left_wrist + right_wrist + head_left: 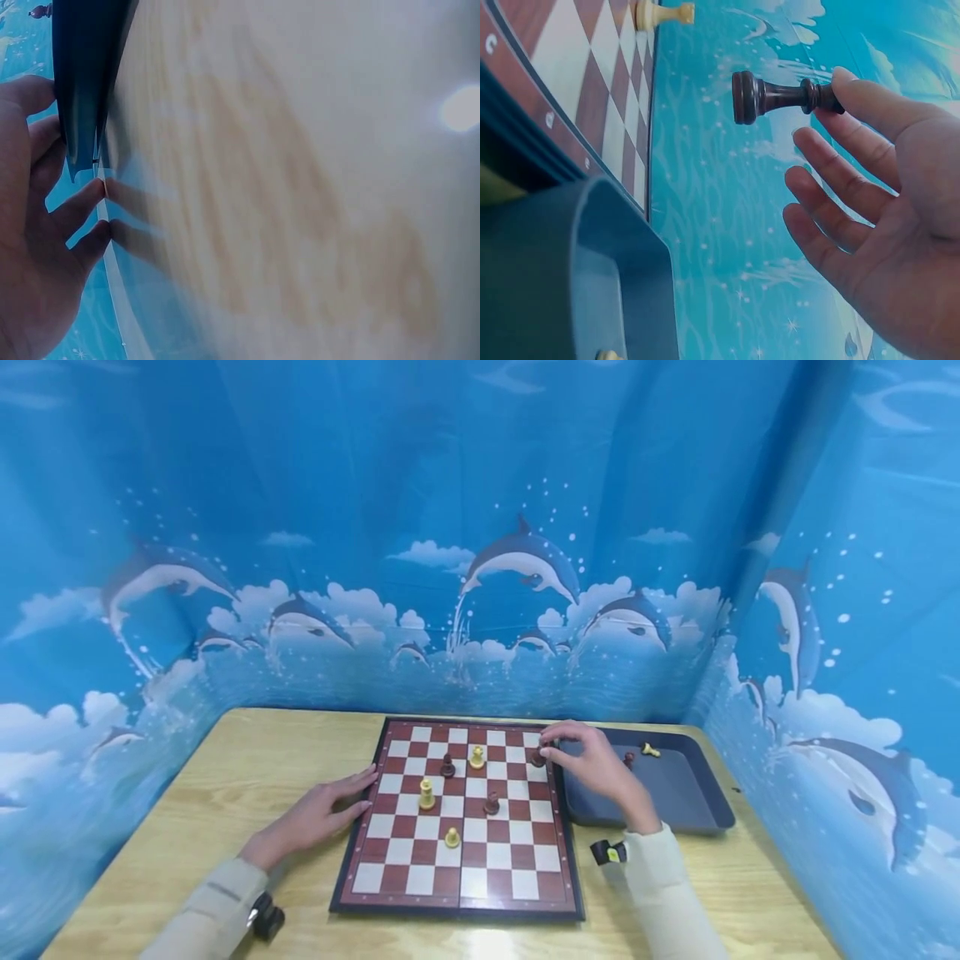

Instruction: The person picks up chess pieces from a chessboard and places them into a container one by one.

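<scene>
My right hand (592, 768) pinches the top of a dark chess piece (780, 96) between thumb and forefinger. In the right wrist view the piece is apart from the chessboard (555, 45), its base pointing away from the fingers. The head view places it over the board's far right corner. At the board's left edge, the extended fingers of my left hand (318, 817) touch the rim. Several pieces stand on the squares: a yellow king-like piece (477, 758), a tall yellow piece (427, 795), a yellow pawn (452, 837), a dark pawn-like piece (447, 767) and a reddish-brown piece (491, 803).
Right of the board, a dark grey tray (675, 793) sits against it on the wooden table (292, 739). In it lie a yellow piece (650, 750) and a dark piece (628, 761). A blue dolphin curtain (360, 527) hangs behind and at both sides.
</scene>
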The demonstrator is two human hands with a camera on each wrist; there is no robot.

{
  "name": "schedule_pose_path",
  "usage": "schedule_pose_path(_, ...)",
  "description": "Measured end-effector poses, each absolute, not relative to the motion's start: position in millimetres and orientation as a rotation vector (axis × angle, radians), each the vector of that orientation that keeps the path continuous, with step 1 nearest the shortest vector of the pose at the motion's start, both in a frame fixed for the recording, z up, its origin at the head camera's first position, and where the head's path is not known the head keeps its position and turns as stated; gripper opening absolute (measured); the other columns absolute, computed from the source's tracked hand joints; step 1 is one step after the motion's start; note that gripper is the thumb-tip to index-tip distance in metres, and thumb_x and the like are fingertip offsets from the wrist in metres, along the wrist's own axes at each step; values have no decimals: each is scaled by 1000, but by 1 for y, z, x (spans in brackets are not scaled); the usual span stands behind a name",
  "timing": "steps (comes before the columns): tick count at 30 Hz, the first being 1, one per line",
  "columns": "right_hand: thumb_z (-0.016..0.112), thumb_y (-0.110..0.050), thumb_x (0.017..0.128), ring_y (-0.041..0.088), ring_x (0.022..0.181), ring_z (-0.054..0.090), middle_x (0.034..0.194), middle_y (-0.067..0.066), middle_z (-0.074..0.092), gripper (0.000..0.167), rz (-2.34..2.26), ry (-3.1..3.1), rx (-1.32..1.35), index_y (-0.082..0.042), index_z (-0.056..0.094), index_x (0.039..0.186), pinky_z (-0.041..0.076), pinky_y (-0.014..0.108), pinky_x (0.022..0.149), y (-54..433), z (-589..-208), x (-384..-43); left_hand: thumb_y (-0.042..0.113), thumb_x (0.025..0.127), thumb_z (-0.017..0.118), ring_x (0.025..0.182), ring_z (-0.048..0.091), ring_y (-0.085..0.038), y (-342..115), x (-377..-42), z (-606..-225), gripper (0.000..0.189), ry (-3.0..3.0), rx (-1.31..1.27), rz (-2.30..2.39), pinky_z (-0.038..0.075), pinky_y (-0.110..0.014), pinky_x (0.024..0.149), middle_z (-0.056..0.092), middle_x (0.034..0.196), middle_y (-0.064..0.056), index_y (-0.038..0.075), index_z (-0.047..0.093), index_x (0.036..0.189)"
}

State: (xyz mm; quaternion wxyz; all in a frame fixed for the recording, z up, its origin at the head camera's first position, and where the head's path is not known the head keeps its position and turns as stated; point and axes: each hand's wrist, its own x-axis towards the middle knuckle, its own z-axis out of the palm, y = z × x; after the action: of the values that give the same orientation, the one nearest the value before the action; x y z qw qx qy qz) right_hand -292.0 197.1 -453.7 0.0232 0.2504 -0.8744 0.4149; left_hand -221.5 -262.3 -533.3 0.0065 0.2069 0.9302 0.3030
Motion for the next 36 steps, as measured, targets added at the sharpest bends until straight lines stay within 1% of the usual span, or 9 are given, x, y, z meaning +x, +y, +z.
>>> schedule_pose_path(12,71,-24,97,33,121,61,125,10,69,24,1359,-2622,683,-11,74,117,50,60,103,229,-448,-295,38,104,58,145,40,-41,-263,-223,-535,57,2916,659,948,36,-59,116,38,161,-11,12,45,153)
schedule_pose_path(16,71,-27,98,24,117,63,125,9,69,26,1361,-2613,625,-12,73,118,53,53,100,244,-446,-296,37,104,58,144,41,-42,-262,-223,-535,57,2918,675,956,36,-60,116,39,160,-12,11,46,153)
schedule_pose_path(19,69,-29,99,13,87,66,122,11,70,28,1392,-2609,577,-12,72,121,60,43,72,257,-446,-297,37,104,57,143,41,-43,-262,-223,-534,57,2920,685,956,36,-61,115,39,160,-13,10,46,153)
schedule_pose_path(21,67,-30,100,7,78,64,119,13,70,30,1410,-2603,542,-12,71,123,58,36,58,266,-446,-298,38,104,57,143,41,-43,-261,-223,-534,57,2921,681,956,37,-61,115,39,160,-12,11,46,153)
schedule_pose_path(23,67,-30,100,9,73,66,117,16,71,30,1442,-2599,511,-11,69,124,55,36,49,274,-448,-297,38,104,57,143,41,-42,-261,-222,-535,56,2921,683,953,36,-61,115,39,160,-12,11,46,153)
schedule_pose_path(26,65,-32,101,17,95,72,120,15,70,32,1359,-2614,465,-11,70,125,61,34,64,285,-450,-298,36,104,58,143,41,-42,-262,-222,-535,56,2924,688,952,36,-61,115,39,160,-11,12,46,153)
schedule_pose_path(30,64,-35,101,31,107,68,127,13,67,34,1224,-2635,384,-11,70,125,59,33,79,296,-453,-300,36,104,58,144,41,-42,-262,-223,-536,56,2930,683,953,37,-60,115,39,161,-11,12,46,153)
schedule_pose_path(34,63,-34,102,34,110,66,130,16,65,37,1200,-2648,317,-7,68,127,59,29,79,306,-458,-304,38,104,58,143,41,-42,-263,-224,-536,56,2928,687,949,36,-60,115,39,160,-11,12,46,153)
schedule_pose_path(36,63,-33,102,29,107,67,130,18,65,38,1215,-2646,300,-5,68,127,59,25,76,310,-461,-306,39,104,57,144,41,-41,-264,-225,-536,57,2920,687,947,36,-59,116,38,161,-11,13,45,154)
